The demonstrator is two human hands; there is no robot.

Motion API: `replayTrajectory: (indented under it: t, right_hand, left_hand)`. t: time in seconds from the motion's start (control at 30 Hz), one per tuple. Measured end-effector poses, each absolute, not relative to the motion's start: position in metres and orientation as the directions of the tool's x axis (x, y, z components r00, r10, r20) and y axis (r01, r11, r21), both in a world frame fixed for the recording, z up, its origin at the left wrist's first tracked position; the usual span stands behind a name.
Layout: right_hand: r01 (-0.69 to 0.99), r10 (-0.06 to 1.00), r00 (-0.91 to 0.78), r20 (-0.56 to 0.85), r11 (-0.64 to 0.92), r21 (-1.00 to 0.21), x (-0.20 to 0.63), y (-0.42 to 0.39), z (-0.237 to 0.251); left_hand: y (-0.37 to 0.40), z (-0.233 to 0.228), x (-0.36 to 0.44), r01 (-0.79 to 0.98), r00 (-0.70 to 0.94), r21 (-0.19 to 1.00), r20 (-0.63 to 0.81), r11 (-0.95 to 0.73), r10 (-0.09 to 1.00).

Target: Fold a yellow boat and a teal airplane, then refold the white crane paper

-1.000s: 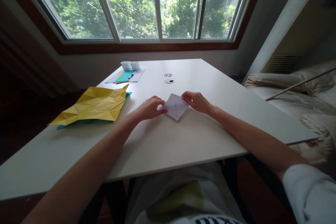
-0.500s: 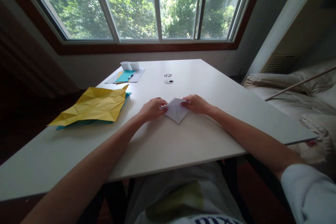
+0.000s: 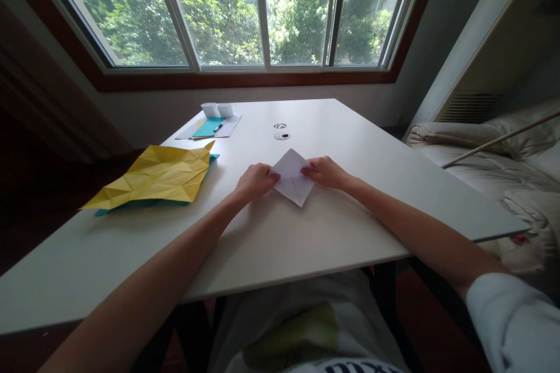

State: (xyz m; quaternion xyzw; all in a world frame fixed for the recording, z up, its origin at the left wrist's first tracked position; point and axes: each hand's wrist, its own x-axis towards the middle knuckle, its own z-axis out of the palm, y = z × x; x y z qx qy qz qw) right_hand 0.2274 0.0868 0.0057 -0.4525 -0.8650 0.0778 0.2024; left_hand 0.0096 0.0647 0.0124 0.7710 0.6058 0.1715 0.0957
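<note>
A small piece of folded white paper (image 3: 292,178) is held over the middle of the white table (image 3: 280,239), its outline a diamond with creases across the centre. My left hand (image 3: 256,180) pinches its left corner, thumb on top. At the right corner my right hand (image 3: 326,172) grips it the same way, fingers curled behind. The lower point of the paper faces me and the upper point faces the window. The undersides of the paper and most of my fingertips are hidden.
To the left lies a creased yellow sheet (image 3: 157,178) over a teal sheet (image 3: 214,158). Farther back are teal paper (image 3: 209,126), a pen (image 3: 219,127) and white folded paper pieces (image 3: 224,109). Two round discs (image 3: 281,136) sit beyond my hands. A padded sofa (image 3: 490,157) stands at right.
The upper part of the white paper, folded down and narrow before, now stands opened out into a full diamond. Both hands have barely moved and still hold the side corners.
</note>
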Motion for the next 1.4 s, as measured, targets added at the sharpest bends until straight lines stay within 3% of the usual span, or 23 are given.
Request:
replayTrajectory:
  t: [0.67,0.97,1.4]
  right_hand:
    - [0.705,0.82,-0.494,0.289,0.572,-0.419,0.232,0.094,0.001]
    - [0.417,0.783,-0.543,0.302,0.564,-0.712,0.261,0.12,0.003]
    - [0.438,0.744,-0.614,0.263,0.599,-0.67,0.267,0.124,-0.004]
  left_hand:
    - [0.065,0.013,0.008,0.921,0.165,0.328,0.158,-0.21,0.973]
    - [0.068,0.012,0.0,0.931,0.125,0.318,0.185,-0.18,0.975]
    - [0.069,0.01,-0.001,0.932,0.125,0.313,0.188,-0.18,0.974]
